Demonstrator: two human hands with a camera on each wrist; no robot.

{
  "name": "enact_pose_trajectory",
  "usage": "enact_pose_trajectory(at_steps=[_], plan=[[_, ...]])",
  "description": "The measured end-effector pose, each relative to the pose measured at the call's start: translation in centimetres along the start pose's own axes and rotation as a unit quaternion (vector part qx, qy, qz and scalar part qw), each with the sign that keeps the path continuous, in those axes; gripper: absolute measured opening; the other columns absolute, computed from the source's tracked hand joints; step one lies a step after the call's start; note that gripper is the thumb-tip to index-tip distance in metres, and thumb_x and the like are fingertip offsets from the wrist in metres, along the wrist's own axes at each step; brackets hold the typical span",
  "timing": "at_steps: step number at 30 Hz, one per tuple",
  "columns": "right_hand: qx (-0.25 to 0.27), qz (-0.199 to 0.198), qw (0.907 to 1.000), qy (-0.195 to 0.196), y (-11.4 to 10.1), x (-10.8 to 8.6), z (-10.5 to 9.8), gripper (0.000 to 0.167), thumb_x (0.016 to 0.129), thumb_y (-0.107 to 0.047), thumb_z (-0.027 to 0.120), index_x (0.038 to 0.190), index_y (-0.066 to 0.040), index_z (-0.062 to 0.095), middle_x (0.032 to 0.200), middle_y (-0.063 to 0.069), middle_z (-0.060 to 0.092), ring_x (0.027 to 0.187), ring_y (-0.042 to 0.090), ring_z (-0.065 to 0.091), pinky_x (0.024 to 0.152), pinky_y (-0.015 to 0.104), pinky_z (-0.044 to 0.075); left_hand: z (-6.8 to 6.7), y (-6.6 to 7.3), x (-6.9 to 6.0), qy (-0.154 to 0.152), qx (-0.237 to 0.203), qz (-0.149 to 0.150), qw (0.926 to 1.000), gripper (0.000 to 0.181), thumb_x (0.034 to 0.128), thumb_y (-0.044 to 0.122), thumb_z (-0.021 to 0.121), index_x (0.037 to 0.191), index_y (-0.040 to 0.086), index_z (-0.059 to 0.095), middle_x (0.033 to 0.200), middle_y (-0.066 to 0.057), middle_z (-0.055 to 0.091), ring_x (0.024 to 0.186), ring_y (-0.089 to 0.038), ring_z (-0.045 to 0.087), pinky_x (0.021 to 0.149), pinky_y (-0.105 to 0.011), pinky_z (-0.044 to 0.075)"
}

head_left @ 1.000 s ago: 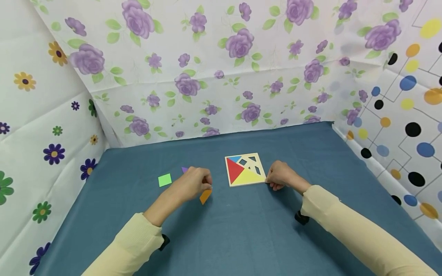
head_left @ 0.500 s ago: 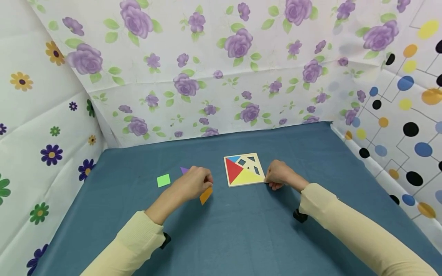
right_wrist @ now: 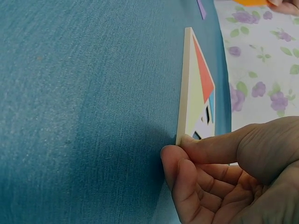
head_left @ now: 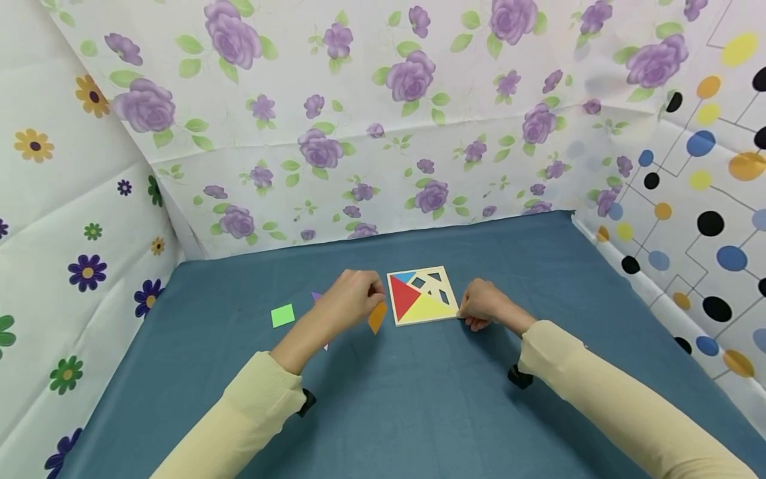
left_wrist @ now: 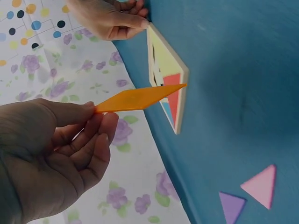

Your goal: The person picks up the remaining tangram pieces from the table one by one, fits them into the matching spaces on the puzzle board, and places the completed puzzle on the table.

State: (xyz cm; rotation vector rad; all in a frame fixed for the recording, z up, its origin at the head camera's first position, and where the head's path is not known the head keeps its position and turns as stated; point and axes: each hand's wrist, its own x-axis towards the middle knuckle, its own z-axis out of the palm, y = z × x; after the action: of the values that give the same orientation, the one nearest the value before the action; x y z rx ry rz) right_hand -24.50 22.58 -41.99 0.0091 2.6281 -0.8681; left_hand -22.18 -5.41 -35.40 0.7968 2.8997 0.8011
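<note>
My left hand pinches an orange parallelogram tangram piece between thumb and fingers, raised over the cloth just left of the tangram board. That wooden tangram board lies flat; red, yellow and blue pieces fill part of it, while several cut-outs show dark cloth. At its near right corner, my right hand grips the edge with thumb on top and fingers curled beneath. In the left wrist view, the orange piece appears nearly edge-on and hides part of the board.
A green square lies on the blue cloth to the left. Beside it, partly behind my left arm, are a purple triangle and a pink triangle. Patterned sheets wall the table's back and sides.
My left hand has moved right and away from me with the orange piece, closer to the board, uncovering a bit of the pink triangle. My right hand stays at the board's corner.
</note>
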Motion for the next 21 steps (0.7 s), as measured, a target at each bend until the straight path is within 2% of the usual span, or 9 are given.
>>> enact_pose_trajectory(at_steps=[6,11,17,21], plan=[[0.007,-0.004,1.0000,0.003,0.1,-0.1,0.0,0.017,0.095,-0.004,0.073,0.079,0.001,0.074,0.065,0.012,0.068,0.051,0.016,0.064,0.053,0.032,0.058,0.2,1.0,1.9,0.018,-0.030,-0.004,0.9994,0.007,0.0993,0.007,0.069,0.097,0.003,0.073,0.090,-0.005,0.071,0.076,-0.017,0.062,0.070,-0.027,0.056],[0.013,-0.013,0.9998,0.005,0.1,-0.2,0.0,0.018,0.095,-0.004,0.072,0.078,0.002,0.074,0.064,0.012,0.068,0.051,0.017,0.065,0.052,0.032,0.057,0.4,1.5,3.0,0.022,-0.057,-0.010,0.9981,0.008,0.1008,0.008,0.067,0.100,0.004,0.073,0.093,-0.005,0.071,0.077,-0.016,0.063,0.070,-0.028,0.056],[0.014,-0.011,0.9998,0.007,0.1,-0.2,0.0,0.018,0.095,-0.003,0.072,0.078,0.002,0.074,0.064,0.013,0.068,0.051,0.018,0.065,0.052,0.032,0.057,0.8,2.1,4.2,0.030,-0.070,-0.002,0.9971,0.010,0.1008,0.010,0.067,0.100,0.003,0.074,0.091,-0.006,0.072,0.074,-0.016,0.064,0.070,-0.027,0.057],[0.014,-0.010,0.9998,0.009,0.1,-0.2,0.1,0.017,0.095,-0.003,0.072,0.078,0.002,0.074,0.064,0.013,0.068,0.051,0.018,0.065,0.052,0.033,0.057,1.1,2.4,5.0,0.035,-0.079,-0.008,0.9962,0.010,0.1013,0.011,0.068,0.099,0.004,0.074,0.089,-0.004,0.071,0.071,-0.016,0.063,0.067,-0.027,0.055]])
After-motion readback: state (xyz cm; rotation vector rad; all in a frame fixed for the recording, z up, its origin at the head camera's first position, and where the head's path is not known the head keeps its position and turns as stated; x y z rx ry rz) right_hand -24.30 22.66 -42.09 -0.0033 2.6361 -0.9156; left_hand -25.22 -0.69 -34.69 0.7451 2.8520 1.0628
